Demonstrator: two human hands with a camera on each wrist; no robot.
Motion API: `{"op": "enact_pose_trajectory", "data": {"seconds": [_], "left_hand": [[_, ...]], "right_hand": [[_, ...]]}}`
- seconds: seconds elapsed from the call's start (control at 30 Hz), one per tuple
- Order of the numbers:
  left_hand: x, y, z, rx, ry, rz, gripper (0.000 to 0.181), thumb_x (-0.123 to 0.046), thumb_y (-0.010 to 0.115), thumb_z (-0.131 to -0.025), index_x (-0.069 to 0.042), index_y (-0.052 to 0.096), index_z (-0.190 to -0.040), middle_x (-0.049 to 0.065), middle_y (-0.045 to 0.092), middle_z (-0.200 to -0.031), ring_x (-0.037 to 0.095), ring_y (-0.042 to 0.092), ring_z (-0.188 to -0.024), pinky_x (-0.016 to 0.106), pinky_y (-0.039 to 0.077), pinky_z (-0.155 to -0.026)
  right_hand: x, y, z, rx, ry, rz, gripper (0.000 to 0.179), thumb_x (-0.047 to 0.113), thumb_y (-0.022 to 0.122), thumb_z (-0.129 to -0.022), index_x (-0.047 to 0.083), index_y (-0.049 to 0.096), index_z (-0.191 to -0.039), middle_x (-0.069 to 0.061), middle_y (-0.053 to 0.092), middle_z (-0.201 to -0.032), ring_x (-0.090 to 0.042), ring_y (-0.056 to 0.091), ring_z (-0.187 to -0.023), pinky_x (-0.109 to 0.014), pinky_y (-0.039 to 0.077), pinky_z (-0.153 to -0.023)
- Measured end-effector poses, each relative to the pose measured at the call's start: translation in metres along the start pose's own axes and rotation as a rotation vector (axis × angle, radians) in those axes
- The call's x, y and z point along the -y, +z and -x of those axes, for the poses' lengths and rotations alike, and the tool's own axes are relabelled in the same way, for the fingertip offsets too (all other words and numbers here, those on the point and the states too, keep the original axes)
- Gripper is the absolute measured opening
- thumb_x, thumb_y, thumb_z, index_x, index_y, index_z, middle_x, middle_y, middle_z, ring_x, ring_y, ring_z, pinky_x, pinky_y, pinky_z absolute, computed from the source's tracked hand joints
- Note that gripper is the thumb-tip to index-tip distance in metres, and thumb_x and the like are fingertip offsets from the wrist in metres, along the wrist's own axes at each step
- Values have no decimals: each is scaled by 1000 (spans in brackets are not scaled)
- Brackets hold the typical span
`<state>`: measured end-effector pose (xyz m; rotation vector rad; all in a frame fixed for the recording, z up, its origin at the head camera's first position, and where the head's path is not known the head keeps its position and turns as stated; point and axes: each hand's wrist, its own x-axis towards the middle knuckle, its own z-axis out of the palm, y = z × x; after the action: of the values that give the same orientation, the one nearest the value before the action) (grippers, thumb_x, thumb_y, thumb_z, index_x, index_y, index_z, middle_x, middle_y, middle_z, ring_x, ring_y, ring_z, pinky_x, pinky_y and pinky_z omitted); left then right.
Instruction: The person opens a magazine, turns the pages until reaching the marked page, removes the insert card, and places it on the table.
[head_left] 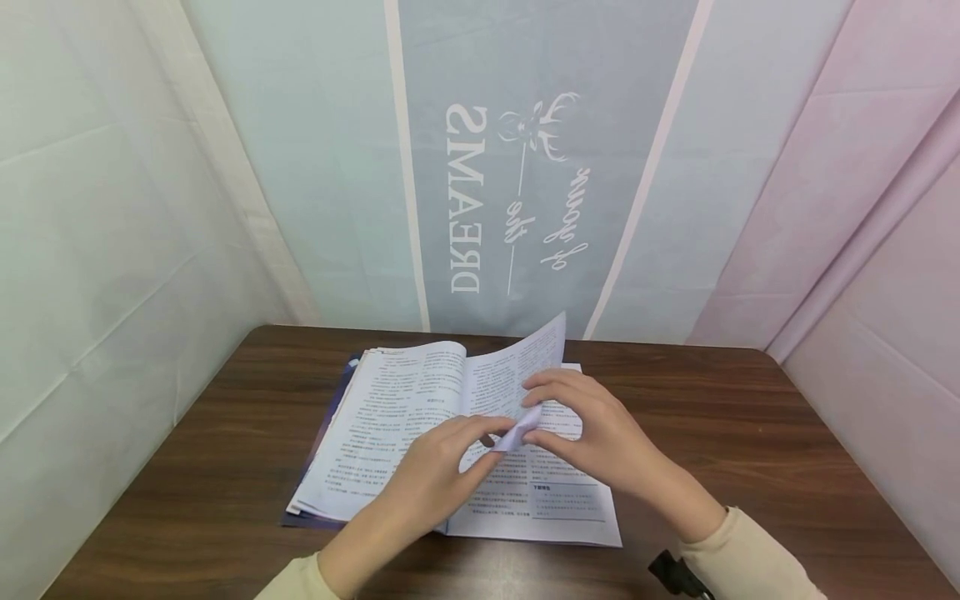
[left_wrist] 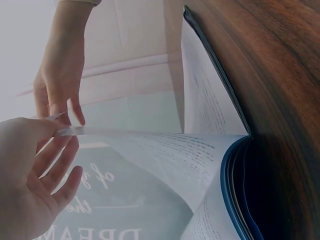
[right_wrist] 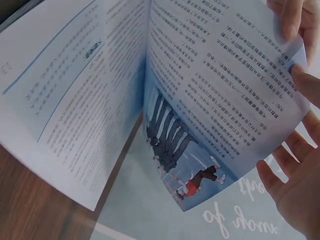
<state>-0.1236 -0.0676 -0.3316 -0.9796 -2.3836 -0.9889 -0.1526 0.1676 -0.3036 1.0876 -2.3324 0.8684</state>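
An open magazine (head_left: pixel 390 425) with printed text lies on the wooden table, and one of its right-hand pages (head_left: pixel 498 375) is lifted and bent. My left hand (head_left: pixel 435 471) pinches the folded corner (head_left: pixel 516 432) of that page between thumb and fingers. On the other side of the fold, my right hand (head_left: pixel 600 421) holds the page edge, its thumb below and fingers curved above. In the right wrist view, the right thumb (right_wrist: pixel 307 86) presses on the page, and a colour picture (right_wrist: pixel 185 155) of figures shows on its underside.
The magazine's dark blue cover (head_left: pixel 330 417) shows along its left side. Brown table (head_left: pixel 735 425) extends around it. A printed curtain (head_left: pixel 525 208) hangs behind the table, with pale cloth at both sides. A small black object (head_left: pixel 675 575) sits by the right sleeve (head_left: pixel 738 554).
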Motion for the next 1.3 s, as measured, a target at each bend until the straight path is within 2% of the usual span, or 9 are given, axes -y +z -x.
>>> {"op": "enact_pose_trajectory", "data": {"seconds": [0.23,0.47,0.6,0.8,0.97,1.3], "left_hand": [[4,-2,1,-57,-20,-42,40,-4,75,-87,-16,65,-124,-3,70,-110,10,66,-91,29,57,-79],[9,-11,4,-87,-67,-61,44,-2,74,-88,-17,63,-127,-6,68,-111,5,63,-90,26,55,-73],[16,-17,9,-95,-96,-96,47,-2,74,-87,-16,60,-130,-6,66,-115,5,63,-91,26,56,-74],[30,-25,21,-77,-164,-160,57,-1,76,-85,-16,55,-136,-3,64,-119,8,62,-89,26,54,-68],[39,-32,31,-64,-223,-183,67,0,76,-84,-17,48,-142,-1,61,-124,10,63,-91,28,54,-67],[54,-45,51,-68,-287,-210,76,3,77,-82,-19,43,-147,3,58,-131,14,65,-94,32,56,-70]], "right_hand": [[7,-1,-4,-66,-14,-54,54,10,89,-72,14,66,-121,-4,62,-131,-22,55,-122,-23,41,-105],[10,-4,-2,-91,-11,-96,54,2,86,-73,12,66,-123,-7,61,-131,-23,54,-123,-21,40,-105],[8,-5,3,-79,-10,-60,52,3,86,-73,12,66,-120,-6,63,-129,-23,56,-121,-19,36,-108],[0,-5,17,-24,65,1,49,9,86,-75,18,66,-119,1,62,-128,-19,57,-120,-15,36,-105],[-6,-5,26,-7,87,14,48,9,85,-76,18,67,-119,2,63,-126,-19,57,-119,-15,36,-105],[-14,-3,49,45,164,37,45,10,85,-76,19,68,-116,6,64,-124,-17,60,-115,-11,36,-101]]}}
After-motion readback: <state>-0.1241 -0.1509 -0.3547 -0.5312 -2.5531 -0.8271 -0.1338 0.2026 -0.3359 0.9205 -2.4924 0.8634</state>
